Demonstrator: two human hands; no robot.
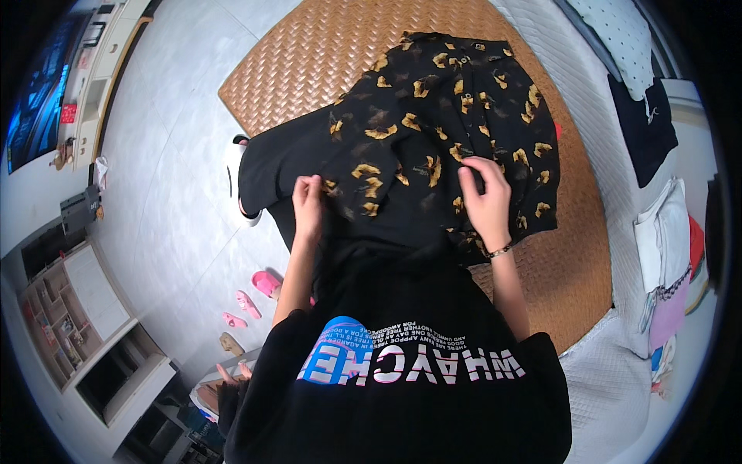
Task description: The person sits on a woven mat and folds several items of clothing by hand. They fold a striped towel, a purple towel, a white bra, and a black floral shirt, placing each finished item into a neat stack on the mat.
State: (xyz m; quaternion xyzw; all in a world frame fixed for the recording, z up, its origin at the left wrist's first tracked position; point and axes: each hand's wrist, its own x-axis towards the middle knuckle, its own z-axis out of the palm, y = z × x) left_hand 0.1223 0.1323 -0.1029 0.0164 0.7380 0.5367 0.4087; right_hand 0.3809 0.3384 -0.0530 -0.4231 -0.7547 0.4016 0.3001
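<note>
A black shirt [421, 127] with a yellow flower print lies spread over a woven mat and across my lap. Its buttoned front runs down the right half, and the collar end points away from me. At the shirt's left side, my left hand [308, 207] pinches the fabric between thumb and fingers. My right hand [488, 203], with a bracelet at the wrist, rests on the front near the buttons. Its thumb and forefinger come together on the cloth, the other fingers curled. Black trousers cover my legs, and the shirt's near edge is hard to tell from them.
The brown woven mat [301, 62] lies under the shirt, beside a pale quilted cover [591, 155]. Folded clothes [661, 236] lie at the right. Pink slippers [247, 303] are on the grey tiled floor [174, 162]. Another person's hand [228, 375] shows at lower left.
</note>
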